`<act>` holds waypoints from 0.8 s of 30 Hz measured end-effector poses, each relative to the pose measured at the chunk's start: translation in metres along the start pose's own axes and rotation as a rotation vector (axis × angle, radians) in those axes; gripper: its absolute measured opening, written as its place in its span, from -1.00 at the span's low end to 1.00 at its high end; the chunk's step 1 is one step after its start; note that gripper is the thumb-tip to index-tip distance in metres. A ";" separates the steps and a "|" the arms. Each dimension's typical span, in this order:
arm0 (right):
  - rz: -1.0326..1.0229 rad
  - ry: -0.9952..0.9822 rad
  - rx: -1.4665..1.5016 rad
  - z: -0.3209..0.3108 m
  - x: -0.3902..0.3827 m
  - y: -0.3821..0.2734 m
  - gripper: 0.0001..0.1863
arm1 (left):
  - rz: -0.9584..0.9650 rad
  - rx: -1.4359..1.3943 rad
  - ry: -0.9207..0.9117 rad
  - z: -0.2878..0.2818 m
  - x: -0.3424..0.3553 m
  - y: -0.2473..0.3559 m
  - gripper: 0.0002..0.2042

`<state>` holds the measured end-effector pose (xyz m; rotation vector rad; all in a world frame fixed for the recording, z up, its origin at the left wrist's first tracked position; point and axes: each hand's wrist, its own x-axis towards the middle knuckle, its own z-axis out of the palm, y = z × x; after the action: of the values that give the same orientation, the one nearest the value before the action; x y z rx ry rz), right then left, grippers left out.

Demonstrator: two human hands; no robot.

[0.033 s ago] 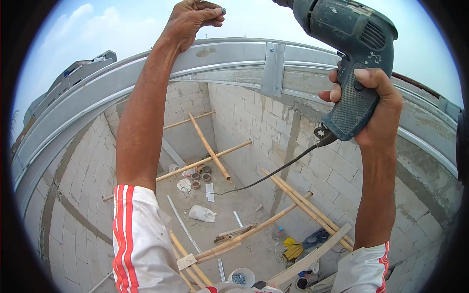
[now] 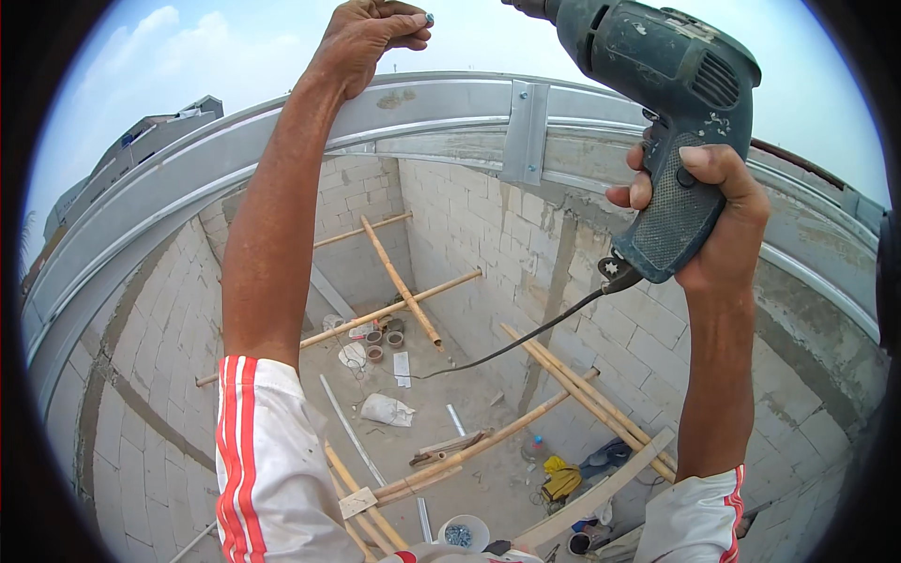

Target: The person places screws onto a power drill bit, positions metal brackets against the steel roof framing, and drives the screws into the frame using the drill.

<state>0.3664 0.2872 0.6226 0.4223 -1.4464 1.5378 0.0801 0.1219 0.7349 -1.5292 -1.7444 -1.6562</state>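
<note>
Raised at the top, my left hand (image 2: 371, 38) pinches a small bluish metal screw (image 2: 429, 19) between thumb and fingertips; only one end of it shows. My right hand (image 2: 718, 202) is wrapped round the grip of a worn dark green corded power drill (image 2: 657, 66). The drill's nose points left toward the pinched screw, with a gap between them, and its tip is near the upper edge. From the grip's base a black cord (image 2: 526, 336) hangs away to the left. Behind the left wrist runs a long silver metal beam (image 2: 441, 98), with a bolted bracket (image 2: 526, 131) upright on it.
Far below lies a concrete floor between block walls (image 2: 469, 206). Bamboo poles (image 2: 404, 281) cross the space at several heights. A white bucket of bluish screws (image 2: 460, 535) is at the lower edge. Yellow cloth (image 2: 561, 479), a white sack (image 2: 387, 410) and small pots lie lower down.
My right hand and the drill have shifted slightly left and down, so more of the drill's nose shows. My left hand stays in place.
</note>
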 end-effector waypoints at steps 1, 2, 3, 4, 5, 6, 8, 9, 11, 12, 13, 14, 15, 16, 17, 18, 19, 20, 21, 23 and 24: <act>0.002 -0.004 0.000 0.001 -0.005 0.006 -0.62 | 0.005 0.081 -0.002 0.000 -0.006 0.006 -0.50; 0.012 -0.062 0.072 0.001 -0.010 0.012 -0.57 | 0.002 0.081 0.002 -0.001 0.000 -0.001 -0.50; 0.022 -0.121 0.147 0.002 -0.014 0.018 -0.52 | 0.115 -0.044 -0.052 -0.003 0.010 -0.014 -0.52; 0.052 -0.141 0.180 -0.001 -0.016 0.023 -0.45 | 0.229 -0.170 -0.107 -0.001 0.013 -0.015 -0.53; 0.054 -0.145 0.181 -0.003 -0.018 0.024 -0.45 | 0.228 -0.168 -0.103 -0.002 0.014 -0.016 -0.53; 0.054 -0.160 0.184 -0.003 -0.019 0.025 -0.44 | 0.228 -0.200 -0.139 -0.002 0.016 -0.017 -0.54; 0.055 -0.168 0.184 -0.003 -0.019 0.028 -0.44 | 0.226 -0.237 -0.180 0.000 0.015 -0.014 -0.55; 0.055 -0.176 0.168 -0.004 -0.018 0.030 -0.44 | 0.219 -0.236 -0.201 0.000 0.013 -0.013 -0.54; 0.058 -0.186 0.156 -0.004 -0.017 0.032 -0.43 | 0.209 -0.230 -0.218 -0.001 0.013 -0.012 -0.54; 0.062 -0.186 0.161 -0.004 -0.017 0.033 -0.43 | 0.229 -0.219 -0.249 -0.002 0.013 -0.012 -0.53; 0.066 -0.184 0.165 -0.005 -0.017 0.033 -0.42 | 0.249 -0.210 -0.280 -0.001 0.013 -0.012 -0.53; 0.069 -0.184 0.165 -0.005 -0.018 0.033 -0.42 | 0.246 -0.210 -0.279 -0.001 0.013 -0.011 -0.53; 0.067 -0.184 0.153 -0.005 -0.019 0.033 -0.41 | 0.245 -0.205 -0.283 -0.001 0.013 -0.011 -0.52; 0.063 -0.184 0.137 -0.005 -0.020 0.033 -0.41 | 0.246 -0.204 -0.287 -0.001 0.013 -0.011 -0.51; 0.065 -0.183 0.134 -0.004 -0.020 0.033 -0.41 | 0.246 -0.207 -0.287 -0.001 0.012 -0.012 -0.51; 0.068 -0.183 0.121 -0.004 -0.020 0.032 -0.40 | 0.259 -0.210 -0.295 -0.002 0.012 -0.012 -0.51; 0.071 -0.183 0.112 -0.004 -0.020 0.033 -0.40 | 0.272 -0.209 -0.304 -0.002 0.012 -0.012 -0.51; 0.072 -0.183 0.113 -0.004 -0.020 0.034 -0.40 | 0.271 -0.208 -0.304 -0.003 0.011 -0.013 -0.51; 0.069 -0.185 0.111 -0.004 -0.021 0.034 -0.40 | 0.258 -0.216 -0.306 -0.003 0.011 -0.014 -0.51; 0.066 -0.188 0.108 -0.005 -0.021 0.033 -0.41 | 0.245 -0.224 -0.307 -0.004 0.010 -0.014 -0.50; 0.063 -0.191 0.107 -0.006 -0.021 0.032 -0.42 | 0.244 -0.234 -0.319 -0.004 0.011 -0.013 -0.50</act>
<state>0.3534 0.2890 0.5864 0.6070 -1.5401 1.6666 0.0636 0.1268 0.7373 -2.1199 -1.4627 -1.6055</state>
